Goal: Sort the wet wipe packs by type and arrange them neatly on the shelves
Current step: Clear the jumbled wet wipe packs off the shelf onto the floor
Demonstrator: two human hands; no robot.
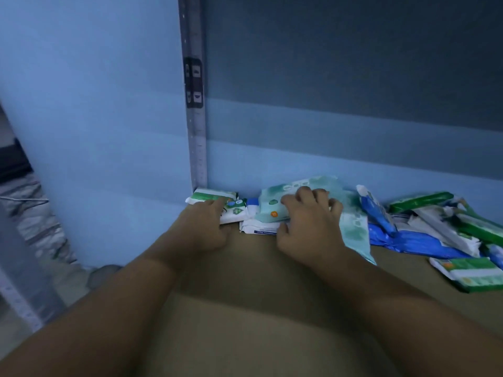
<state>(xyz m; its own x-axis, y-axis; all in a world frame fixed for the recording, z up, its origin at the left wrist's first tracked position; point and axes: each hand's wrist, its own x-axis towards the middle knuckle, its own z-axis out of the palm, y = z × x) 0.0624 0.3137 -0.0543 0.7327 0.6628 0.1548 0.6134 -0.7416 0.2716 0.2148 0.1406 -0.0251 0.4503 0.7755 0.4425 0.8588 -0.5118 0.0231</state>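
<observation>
Wet wipe packs lie along the back of a brown shelf board (245,295). My left hand (206,227) rests on a white and green pack (215,198) in the back left corner, its fingers curled round the pack's near edge. My right hand (310,224) grips a large pale teal pack (299,198), fingers over its top and thumb at its front edge. A flat white pack (258,228) lies under the teal one. To the right sits a loose heap with blue packs (408,240) and green and white packs (471,273).
A grey perforated metal upright (194,118) stands at the shelf's back left corner against a blue wall (95,118). Marbled floor (40,227) shows far left, beyond the shelf edge. Bare brown board lies in front of the packs.
</observation>
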